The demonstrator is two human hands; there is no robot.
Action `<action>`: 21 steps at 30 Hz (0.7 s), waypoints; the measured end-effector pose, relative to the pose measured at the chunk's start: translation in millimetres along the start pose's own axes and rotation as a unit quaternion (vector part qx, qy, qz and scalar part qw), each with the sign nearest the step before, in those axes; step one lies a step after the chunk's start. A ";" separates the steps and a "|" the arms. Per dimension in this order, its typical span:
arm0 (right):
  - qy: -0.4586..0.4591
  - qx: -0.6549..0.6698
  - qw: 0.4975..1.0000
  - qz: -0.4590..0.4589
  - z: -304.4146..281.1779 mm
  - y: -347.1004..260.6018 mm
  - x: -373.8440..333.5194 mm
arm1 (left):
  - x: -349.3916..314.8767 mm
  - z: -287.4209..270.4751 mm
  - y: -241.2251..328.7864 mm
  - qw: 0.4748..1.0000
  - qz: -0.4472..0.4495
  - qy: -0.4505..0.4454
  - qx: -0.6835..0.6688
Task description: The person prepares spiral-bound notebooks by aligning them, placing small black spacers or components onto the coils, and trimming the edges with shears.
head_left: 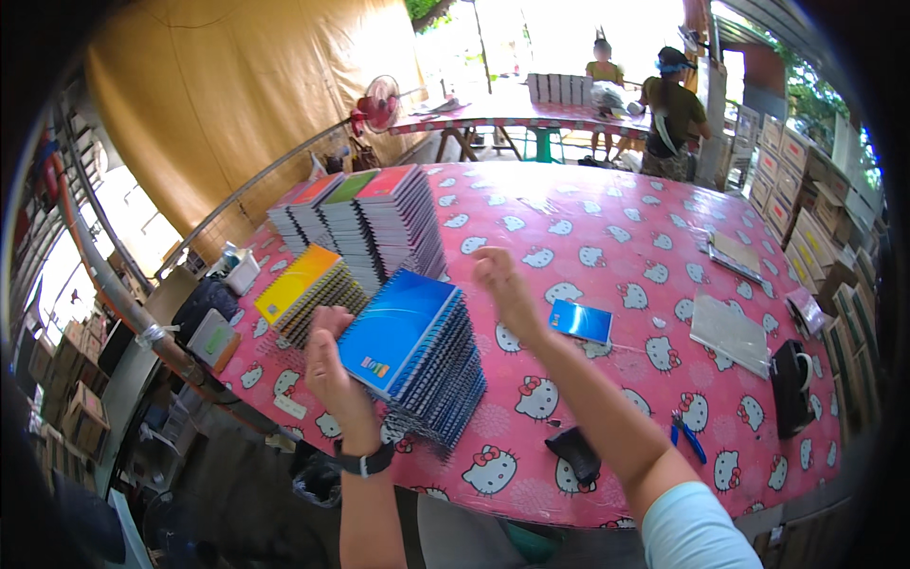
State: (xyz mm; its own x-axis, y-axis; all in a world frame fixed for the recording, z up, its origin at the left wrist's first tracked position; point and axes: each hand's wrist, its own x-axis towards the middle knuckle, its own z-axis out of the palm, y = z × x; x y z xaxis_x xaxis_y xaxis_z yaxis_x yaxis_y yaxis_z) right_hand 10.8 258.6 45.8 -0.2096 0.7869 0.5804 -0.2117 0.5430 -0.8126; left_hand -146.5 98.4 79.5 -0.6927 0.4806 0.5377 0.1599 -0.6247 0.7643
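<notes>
A tall stack of blue spiral notebooks (403, 318) stands near the table's front left, its lower layers slightly uneven. My left hand (332, 370), with a dark band on the wrist, rests along the stack's left side with its fingers extended near the top notebook's binding. Beyond the stack's right side, my right hand (502, 289) hovers over the table, apart from the notebooks. Its fingers are curled in, and I see nothing in them. A single small blue notebook (580, 321) lies flat to the right. Behind my left hand is a shorter stack of yellow spiral notebooks (301, 280).
Taller stacks of red- and green-covered notebooks (403, 218) stand farther back. On the pink patterned table (531, 474) lie a black pouch (573, 455), blue-handled pliers (689, 438), a clear plastic sheet (730, 332) and a black case (791, 389). Two people are at the far table.
</notes>
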 end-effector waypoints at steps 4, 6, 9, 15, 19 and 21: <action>-0.034 -0.477 0.869 0.126 -210.4 108.5 -3.2 | -13.9 -25.8 29.7 0.993 0.111 0.006 0.044; -0.040 -0.598 0.775 0.198 -231.2 127.6 -28.0 | -33.6 -46.1 43.2 0.990 0.123 0.042 0.058; -0.129 -0.615 0.733 0.261 -207.3 114.9 -39.3 | -67.0 -65.2 64.6 0.970 0.172 0.031 0.171; -0.164 -0.545 0.706 0.421 -260.4 130.3 -25.8 | -117.7 -55.6 57.2 0.978 0.149 -0.038 0.143; -0.158 -0.589 0.701 0.369 -233.8 108.9 -23.5 | -141.0 -37.0 58.0 0.977 0.135 -0.093 0.133; -0.126 -0.530 0.792 0.275 -210.0 84.4 -29.4 | -153.4 -38.5 54.8 0.961 0.129 -0.149 0.194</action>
State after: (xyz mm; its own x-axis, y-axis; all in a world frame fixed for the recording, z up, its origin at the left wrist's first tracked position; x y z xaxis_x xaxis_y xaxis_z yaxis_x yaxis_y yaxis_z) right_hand 199.6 342.9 -50.9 -0.2044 0.9789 0.0061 0.8699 0.1845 -0.4573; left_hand -58.5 -33.2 25.2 -0.3712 0.5318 0.7612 0.5898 -0.4982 0.6356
